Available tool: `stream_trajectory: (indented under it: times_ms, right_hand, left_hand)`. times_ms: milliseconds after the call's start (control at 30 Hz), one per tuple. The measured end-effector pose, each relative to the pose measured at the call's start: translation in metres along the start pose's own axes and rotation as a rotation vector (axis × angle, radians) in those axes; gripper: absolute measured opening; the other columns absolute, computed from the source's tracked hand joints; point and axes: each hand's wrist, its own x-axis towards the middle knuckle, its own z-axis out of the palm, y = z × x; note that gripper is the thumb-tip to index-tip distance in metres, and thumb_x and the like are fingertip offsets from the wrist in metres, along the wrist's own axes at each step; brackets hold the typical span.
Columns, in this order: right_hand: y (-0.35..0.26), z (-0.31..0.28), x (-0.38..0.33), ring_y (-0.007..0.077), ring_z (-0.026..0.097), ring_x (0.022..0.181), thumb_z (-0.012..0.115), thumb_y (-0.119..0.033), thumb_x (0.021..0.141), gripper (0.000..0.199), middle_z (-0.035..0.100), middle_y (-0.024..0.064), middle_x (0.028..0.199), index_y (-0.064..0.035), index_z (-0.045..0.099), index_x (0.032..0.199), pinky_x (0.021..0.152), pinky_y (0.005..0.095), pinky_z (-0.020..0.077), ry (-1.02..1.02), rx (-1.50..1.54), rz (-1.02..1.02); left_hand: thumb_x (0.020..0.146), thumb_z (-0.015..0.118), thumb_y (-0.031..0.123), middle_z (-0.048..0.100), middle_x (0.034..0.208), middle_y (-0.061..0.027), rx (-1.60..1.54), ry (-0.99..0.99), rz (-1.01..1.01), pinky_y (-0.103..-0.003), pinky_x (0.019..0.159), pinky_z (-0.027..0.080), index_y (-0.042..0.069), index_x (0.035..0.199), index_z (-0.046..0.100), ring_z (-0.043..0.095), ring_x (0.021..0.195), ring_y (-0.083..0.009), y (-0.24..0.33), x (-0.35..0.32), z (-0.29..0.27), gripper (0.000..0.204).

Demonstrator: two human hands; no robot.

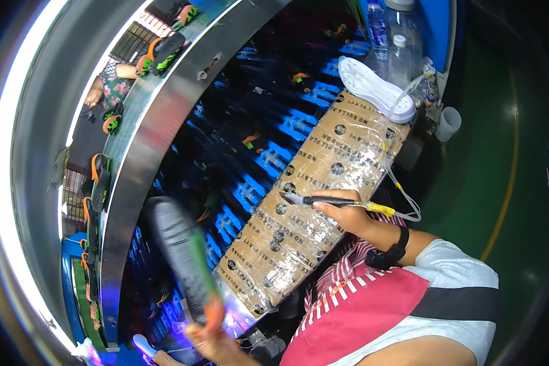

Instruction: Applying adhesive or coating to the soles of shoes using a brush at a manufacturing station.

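Note:
My left hand (212,343) is closed round the orange end of a long shoe (180,253), dark grey with a green side strip. Held upright near the conveyor, the shoe is somewhat blurred. In my right hand (346,215) is a brush (332,200) with a black handle, a pale tip and yellow tape at its back. A clear thin tube (409,212) runs from the brush. Its tip hovers over, or touches, a cardboard-covered bench (299,238) wrapped in clear film; I cannot tell which.
A white shoe sole (375,90) lies at the bench's far end, beside clear bottles (399,61) and a white cup (448,124). Blue racks (271,157) line a dark conveyor. On a raised belt beyond stand several shoes (100,180). Another person's arm (96,93) shows far left.

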Motion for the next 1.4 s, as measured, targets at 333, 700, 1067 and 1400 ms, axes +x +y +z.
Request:
stream_trajectory:
  times_ms: [333, 700, 1067, 1400]
  right_hand:
    - [0.007, -0.023, -0.023, 0.0081, 0.06, 0.07, 0.066, -0.009, 0.078, 0.022, 0.067, 0.0096, 0.081, 0.0004, 0.064, 0.098, 0.062, 0.022, 0.0467, -0.027, 0.068, 0.118]
    - [-0.001, -0.018, -0.036, 0.0116, 0.061, 0.079, 0.066, -0.012, 0.077, 0.024, 0.067, 0.0104, 0.088, 0.0001, 0.065, 0.098, 0.071, 0.0242, 0.0478, -0.213, 0.049, 0.074]
    - [-0.042, -0.009, -0.031, 0.006, 0.058, 0.065, 0.064, -0.006, 0.078, 0.018, 0.065, 0.0064, 0.076, 0.0022, 0.065, 0.094, 0.057, 0.0198, 0.0454, -0.308, 0.037, 0.088]
    - [-0.048, 0.062, -0.027, 0.0232, 0.061, 0.057, 0.068, -0.005, 0.066, 0.021, 0.062, 0.0109, 0.069, -0.0006, 0.063, 0.085, 0.052, 0.0287, 0.0468, -0.297, -0.341, -0.689]
  left_hand:
    - [0.088, 0.046, 0.037, 0.059, 0.098, -0.0103, -0.221, 0.421, -0.759, -0.036, 0.065, 0.051, 0.02, 0.11, 0.05, 0.06, 0.082, -0.0227, -0.091, -0.038, 0.039, 0.027]
    - [0.084, 0.046, 0.037, 0.056, 0.112, -0.0175, -1.03, 0.198, -0.98, -0.041, 0.088, 0.045, 0.003, 0.117, 0.05, 0.054, 0.1, -0.0313, -0.162, -0.02, 0.055, 0.048]
    - [0.085, 0.035, 0.054, 0.054, 0.113, -0.0184, -0.977, 0.088, -0.833, -0.049, 0.076, 0.05, 0.002, 0.128, 0.039, 0.056, 0.098, -0.0326, -0.166, -0.039, 0.078, 0.068]
    - [0.089, 0.04, 0.05, 0.057, 0.115, -0.0077, -1.075, 0.04, -0.866, -0.036, 0.086, 0.046, 0.007, 0.12, 0.05, 0.056, 0.101, -0.0229, -0.186, -0.063, 0.073, 0.055]
